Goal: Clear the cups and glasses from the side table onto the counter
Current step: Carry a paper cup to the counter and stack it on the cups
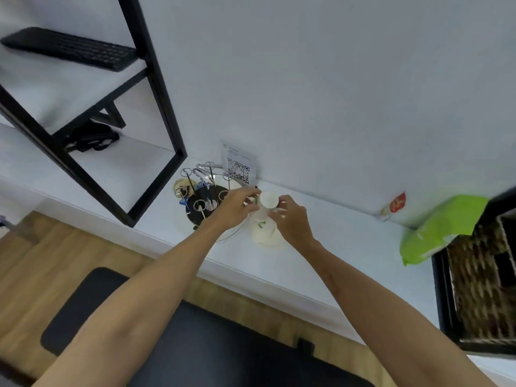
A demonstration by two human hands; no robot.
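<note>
i've got both hands on a small white cup [267, 203], held upside down, base toward me, just above a second white cup [265, 231] with a green leaf print that sits inverted on the white counter [321, 263]. my left hand [236, 206] pinches the near wall from the left; my right hand [290, 222] closes on it from the right, fingertips [280, 210] touching the rim area. to do this well, i'd judge it best to keep the cup level, centre it over the lower one, and release only once it seats. whether it already touches the cup below, i cannot tell. just left, a round glass tray [223, 237] carries a black-based wire cup rack [205, 196]; its pegs look bare. behind stands a qr-code card [238, 167].
</note>
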